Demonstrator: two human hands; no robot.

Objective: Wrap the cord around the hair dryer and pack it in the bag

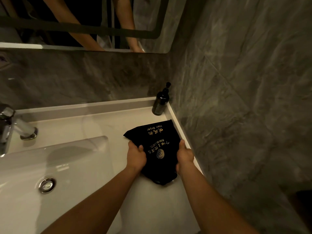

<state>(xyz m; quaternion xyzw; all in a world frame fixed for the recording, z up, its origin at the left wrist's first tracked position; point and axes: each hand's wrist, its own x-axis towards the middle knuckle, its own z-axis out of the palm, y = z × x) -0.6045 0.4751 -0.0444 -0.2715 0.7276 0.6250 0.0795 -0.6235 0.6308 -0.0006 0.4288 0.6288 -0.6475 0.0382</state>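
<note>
A black cloth bag [157, 137] with gold lettering, including the words "Hair Dryer", lies on the white counter to the right of the sink, against the side ledge. My left hand [136, 157] grips its left edge and my right hand [184, 155] grips its right edge, both near the end closest to me. The bag bulges there. The hair dryer and its cord are not visible; I cannot tell whether they are inside.
A dark pump bottle [160, 103] stands in the back right corner. The white sink basin [20, 166] with its drain [47, 184] is at left, with a chrome tap [10, 125]. A mirror [158, 22] hangs above and a marbled wall [236, 98] closes the right side.
</note>
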